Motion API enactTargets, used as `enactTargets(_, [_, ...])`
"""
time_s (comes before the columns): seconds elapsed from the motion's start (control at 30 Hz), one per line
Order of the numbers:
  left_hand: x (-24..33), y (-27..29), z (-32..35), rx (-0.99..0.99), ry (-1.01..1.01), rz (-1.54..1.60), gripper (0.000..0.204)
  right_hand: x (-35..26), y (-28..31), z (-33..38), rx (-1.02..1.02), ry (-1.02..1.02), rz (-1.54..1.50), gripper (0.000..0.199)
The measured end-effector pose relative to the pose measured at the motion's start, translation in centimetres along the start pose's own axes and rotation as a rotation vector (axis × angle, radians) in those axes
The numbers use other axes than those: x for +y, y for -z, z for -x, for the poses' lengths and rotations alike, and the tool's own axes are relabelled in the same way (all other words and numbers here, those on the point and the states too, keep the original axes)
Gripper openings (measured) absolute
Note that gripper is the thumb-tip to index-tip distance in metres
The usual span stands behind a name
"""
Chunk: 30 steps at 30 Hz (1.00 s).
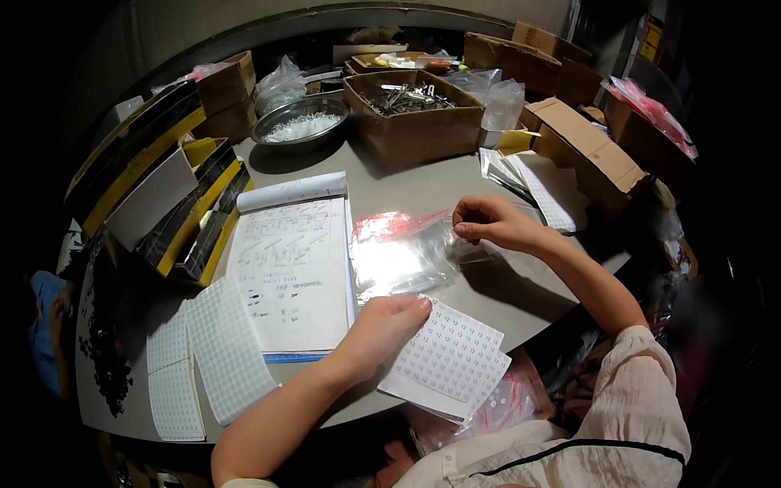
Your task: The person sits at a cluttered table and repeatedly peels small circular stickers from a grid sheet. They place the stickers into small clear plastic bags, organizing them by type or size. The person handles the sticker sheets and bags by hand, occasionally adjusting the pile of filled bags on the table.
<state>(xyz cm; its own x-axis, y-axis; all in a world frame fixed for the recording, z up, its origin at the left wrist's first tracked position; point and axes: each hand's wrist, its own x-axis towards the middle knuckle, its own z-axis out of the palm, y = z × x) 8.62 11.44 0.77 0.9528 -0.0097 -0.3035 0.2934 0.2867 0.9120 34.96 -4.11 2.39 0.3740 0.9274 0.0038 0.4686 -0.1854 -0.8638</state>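
My left hand (382,329) grips a small stack of white sticker sheets (451,350), printed with rows of small round labels, near the table's front edge. Its thumb presses on the top sheet's upper corner. Up and to the right, my right hand (496,224) is raised with thumb and fingertips pinched together; whatever they hold, if anything, is too small to make out. Beside it, clear zip bags (403,256) with red seal strips lie in a shiny pile on the table. An open notebook (289,276) with handwriting and sketches lies left of the bags.
More sticker sheets (228,342) lie at the left, beside scattered small black parts (106,342). At the back stand a metal bowl (281,134) of clear pieces and a cardboard box (415,134) of metal parts. Black-and-yellow boxes (191,211) line the left; a carton (582,146) stands right.
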Motion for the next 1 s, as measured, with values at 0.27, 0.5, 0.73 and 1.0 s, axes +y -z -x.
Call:
enactTargets(0.27, [0.0, 0.1, -0.1, -0.004, -0.020, -0.021, 0.037, 0.8, 2.0, -1.9, -0.069, -0.082, 0.333, 0.017])
enactTargets(0.5, [-0.1, 0.1, -0.1, -0.005, -0.029, 0.008, 0.036, -0.4, 0.1, -3.0, -0.166, 0.110, 0.835, 0.022])
enactTargets(0.73, [-1.0, 0.4, -0.6, -0.019, -0.066, 0.015, 0.026, -1.3, 2.1, -3.2, -0.060, 0.032, 0.888, 0.018])
enactTargets(1.0, [-0.8, 0.4, -0.5, -0.006, -0.069, 0.007, 0.027, -3.6, -2.2, -3.1, -0.308, 0.075, 0.737, 0.021])
